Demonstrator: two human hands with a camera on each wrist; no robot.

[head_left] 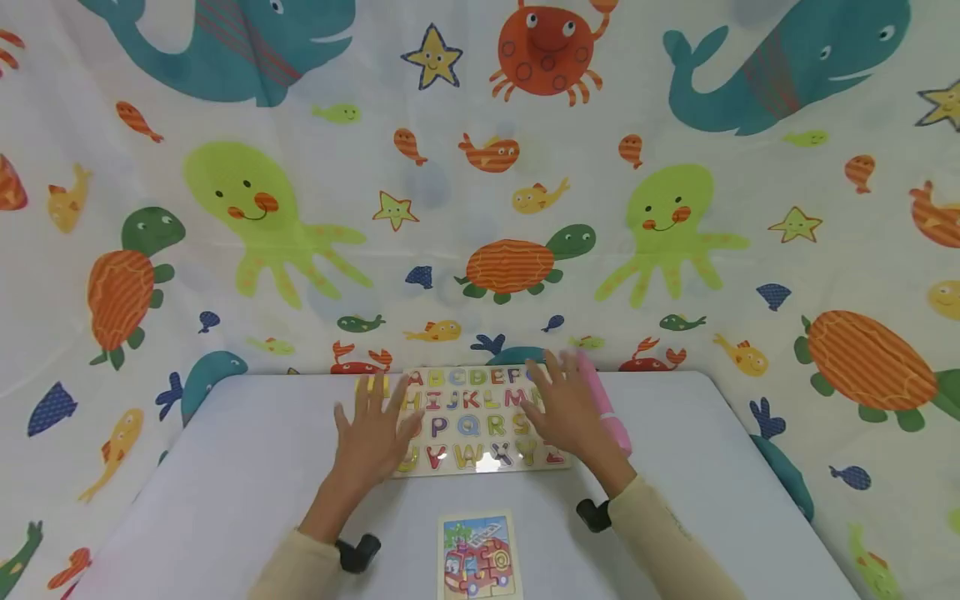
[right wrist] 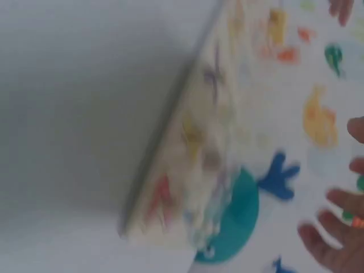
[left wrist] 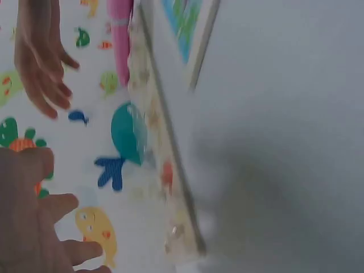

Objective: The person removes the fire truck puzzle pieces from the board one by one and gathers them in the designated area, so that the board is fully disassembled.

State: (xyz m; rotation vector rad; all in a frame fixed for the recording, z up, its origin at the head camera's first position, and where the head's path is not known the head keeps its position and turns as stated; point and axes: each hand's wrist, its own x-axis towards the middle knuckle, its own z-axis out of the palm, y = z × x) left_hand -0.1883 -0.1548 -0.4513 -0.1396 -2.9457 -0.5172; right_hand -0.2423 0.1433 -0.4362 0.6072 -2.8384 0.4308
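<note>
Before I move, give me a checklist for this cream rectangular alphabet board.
1. Left hand free: ok, fingers spread, holding nothing.
2. Right hand free: ok, likewise.
3. Cream rectangular alphabet board on the white table: ok.
4. Every coloured letter in place: cannot tell, hands cover some.
5. Rectangular fire-engine jigsaw apart from the board: ok, gap visible.
6. Long pink object clear of right hand: ok, gap in left wrist view.
</note>
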